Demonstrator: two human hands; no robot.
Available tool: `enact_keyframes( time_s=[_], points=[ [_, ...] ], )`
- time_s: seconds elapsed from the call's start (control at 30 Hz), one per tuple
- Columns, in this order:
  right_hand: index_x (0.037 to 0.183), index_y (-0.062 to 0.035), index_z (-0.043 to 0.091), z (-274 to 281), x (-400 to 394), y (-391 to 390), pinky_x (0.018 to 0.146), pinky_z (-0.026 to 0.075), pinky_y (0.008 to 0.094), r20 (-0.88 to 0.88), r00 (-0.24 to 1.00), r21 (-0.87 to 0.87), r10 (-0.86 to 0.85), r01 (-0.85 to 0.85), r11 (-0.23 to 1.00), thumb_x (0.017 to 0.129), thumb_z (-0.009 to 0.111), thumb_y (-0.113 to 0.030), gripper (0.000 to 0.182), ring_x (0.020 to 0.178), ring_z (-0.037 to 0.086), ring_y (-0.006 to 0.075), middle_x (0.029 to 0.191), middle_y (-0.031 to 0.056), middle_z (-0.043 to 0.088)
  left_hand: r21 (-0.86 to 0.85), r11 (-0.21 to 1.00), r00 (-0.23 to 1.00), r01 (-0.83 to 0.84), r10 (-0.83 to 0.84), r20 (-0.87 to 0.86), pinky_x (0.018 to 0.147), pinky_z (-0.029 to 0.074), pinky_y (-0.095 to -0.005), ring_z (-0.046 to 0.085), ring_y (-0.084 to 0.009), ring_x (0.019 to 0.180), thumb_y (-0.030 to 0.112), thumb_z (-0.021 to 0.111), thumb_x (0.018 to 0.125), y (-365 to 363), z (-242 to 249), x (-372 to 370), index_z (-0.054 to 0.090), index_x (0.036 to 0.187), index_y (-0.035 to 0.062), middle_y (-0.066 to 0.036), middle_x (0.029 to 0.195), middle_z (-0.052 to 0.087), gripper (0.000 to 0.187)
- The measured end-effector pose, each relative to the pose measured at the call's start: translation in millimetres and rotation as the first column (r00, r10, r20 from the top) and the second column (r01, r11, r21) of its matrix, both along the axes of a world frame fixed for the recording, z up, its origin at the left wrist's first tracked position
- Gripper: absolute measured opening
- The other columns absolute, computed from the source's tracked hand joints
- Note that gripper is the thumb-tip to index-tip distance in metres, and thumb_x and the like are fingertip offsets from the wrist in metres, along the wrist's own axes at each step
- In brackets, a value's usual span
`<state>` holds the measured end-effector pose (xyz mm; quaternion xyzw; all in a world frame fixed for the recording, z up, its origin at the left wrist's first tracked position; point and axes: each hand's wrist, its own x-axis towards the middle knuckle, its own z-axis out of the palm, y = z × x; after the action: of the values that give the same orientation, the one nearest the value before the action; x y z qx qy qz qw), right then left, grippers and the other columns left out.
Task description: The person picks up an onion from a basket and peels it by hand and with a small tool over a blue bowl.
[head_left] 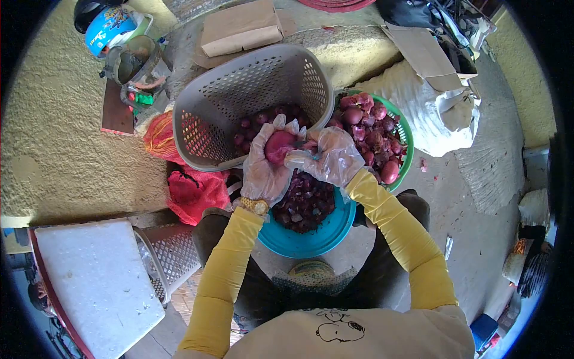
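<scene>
A red onion (278, 148) rests in my left hand (267, 173), whose gloved fingers curl round it. My right hand (336, 157), also in a clear plastic glove, is closed right beside the onion. A small slim tool (307, 147), which looks like a short knife, shows between its fingers against the onion. Below both hands sits a blue basin (317, 244) holding a heap of dark red onion skins (305, 206). Just beyond my left hand, a grey perforated basket (257, 78) has several onions in its bottom. A green basket (408, 143) of red onions stands right of my right hand.
A pink-red mesh sack (194, 194) lies left of the basin. Behind the baskets are a cardboard box (242, 30) and a white sack (430, 116). A white foam lid (95, 281) and a plastic crate (173, 254) stand at the lower left.
</scene>
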<state>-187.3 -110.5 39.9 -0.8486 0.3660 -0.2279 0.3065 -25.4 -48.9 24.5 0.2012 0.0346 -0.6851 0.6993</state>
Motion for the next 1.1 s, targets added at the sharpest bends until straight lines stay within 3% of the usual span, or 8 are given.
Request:
enact_keyframes(
  time_s=[0.07, 0.3, 0.37, 0.47, 0.73, 0.8, 0.97, 1.1],
  points=[
    [0.092, -0.0059, 0.074, 1, 0, 2, 0.067, 0.055, 0.0450, 0.110, 0.993, 0.042, -0.043, 0.038, 0.998, 0.077, 0.073, -0.072, 0.068, 0.071, 0.069, 0.0380, 0.074, 0.0171, 0.069, -0.058, 0.998, 1.000, 0.024, -0.024, 0.001, 0.102, 0.051, -0.0443, 0.060, -0.0287, 0.107, 0.024, 0.061, 0.101, 1, 2, -1, 0.063, 0.119, 0.0020, -0.014, 0.111, 0.064, 0.029],
    [0.092, -0.0069, 0.076, 3, -3, -2, 0.068, 0.055, 0.0457, 0.034, 0.999, -0.115, -0.008, 0.011, 0.993, 0.079, 0.074, -0.068, 0.063, 0.073, 0.070, 0.0395, 0.074, 0.0180, 0.070, -0.104, 0.993, 0.999, 0.053, -0.051, 0.016, 0.105, 0.049, -0.0445, 0.059, -0.0287, 0.111, 0.025, 0.062, 0.101, 0, 3, -1, 0.062, 0.115, 0.0022, -0.013, 0.109, 0.063, 0.027],
    [0.092, -0.0027, 0.074, 6, -3, -2, 0.067, 0.052, 0.0456, 0.082, 0.996, 0.000, 0.037, -0.037, 0.999, 0.081, 0.083, -0.049, 0.048, 0.072, 0.067, 0.0391, 0.076, 0.0192, 0.069, -0.118, 0.992, 0.998, 0.054, -0.052, 0.019, 0.104, 0.050, -0.0444, 0.059, -0.0288, 0.111, 0.025, 0.062, 0.101, 1, 4, -2, 0.062, 0.115, 0.0019, -0.013, 0.110, 0.063, 0.027],
    [0.097, -0.0054, 0.076, 9, -3, -2, 0.068, 0.054, 0.0466, 0.087, 0.995, 0.018, 0.038, -0.040, 0.999, 0.087, 0.072, -0.059, 0.054, 0.077, 0.069, 0.0424, 0.081, 0.0214, 0.071, -0.116, 0.992, 0.998, 0.057, -0.052, 0.043, 0.101, 0.052, -0.0439, 0.060, -0.0291, 0.110, 0.025, 0.062, 0.101, 1, 2, -1, 0.062, 0.116, 0.0016, -0.014, 0.111, 0.064, 0.028],
    [0.095, -0.0035, 0.073, -2, -7, -5, 0.066, 0.050, 0.0448, 0.171, 0.979, 0.148, 0.113, -0.139, 0.979, 0.094, 0.069, -0.052, 0.048, 0.068, 0.062, 0.0403, 0.075, 0.0205, 0.067, -0.098, 0.993, 0.993, 0.070, -0.059, 0.107, 0.096, 0.055, -0.0423, 0.063, -0.0288, 0.106, 0.026, 0.059, 0.103, 2, -1, 1, 0.061, 0.120, 0.0012, -0.015, 0.113, 0.066, 0.030],
    [0.095, -0.0043, 0.074, -1, -7, -6, 0.065, 0.050, 0.0444, 0.177, 0.977, 0.136, 0.121, -0.146, 0.980, 0.094, 0.069, -0.052, 0.048, 0.067, 0.061, 0.0407, 0.074, 0.0202, 0.067, -0.056, 0.996, 0.985, 0.068, -0.058, 0.161, 0.100, 0.054, -0.0505, 0.063, -0.0311, 0.111, 0.031, 0.062, 0.102, 1, -3, 3, 0.063, 0.121, 0.0046, -0.015, 0.117, 0.067, 0.033],
    [0.089, -0.0050, 0.075, 4, -8, -5, 0.063, 0.050, 0.0456, -0.048, 0.969, -0.090, 0.242, -0.246, 0.965, 0.090, 0.070, -0.058, 0.054, 0.068, 0.063, 0.0414, 0.071, 0.0194, 0.066, -0.036, 0.998, 0.988, 0.059, -0.053, 0.147, 0.096, 0.057, -0.0451, 0.065, -0.0266, 0.104, 0.027, 0.062, 0.103, 3, 9, 0, 0.061, 0.119, 0.0015, -0.014, 0.113, 0.066, 0.031],
    [0.086, -0.0062, 0.076, -3, -4, -3, 0.063, 0.051, 0.0453, -0.128, 0.963, -0.107, 0.237, -0.251, 0.962, 0.086, 0.071, -0.063, 0.057, 0.068, 0.065, 0.0403, 0.069, 0.0182, 0.066, 0.026, 1.000, 0.986, 0.005, -0.009, 0.164, 0.096, 0.057, -0.0457, 0.063, -0.0253, 0.107, 0.027, 0.064, 0.102, 0, 3, 5, 0.062, 0.117, 0.0012, -0.013, 0.113, 0.065, 0.031]
  ],
)
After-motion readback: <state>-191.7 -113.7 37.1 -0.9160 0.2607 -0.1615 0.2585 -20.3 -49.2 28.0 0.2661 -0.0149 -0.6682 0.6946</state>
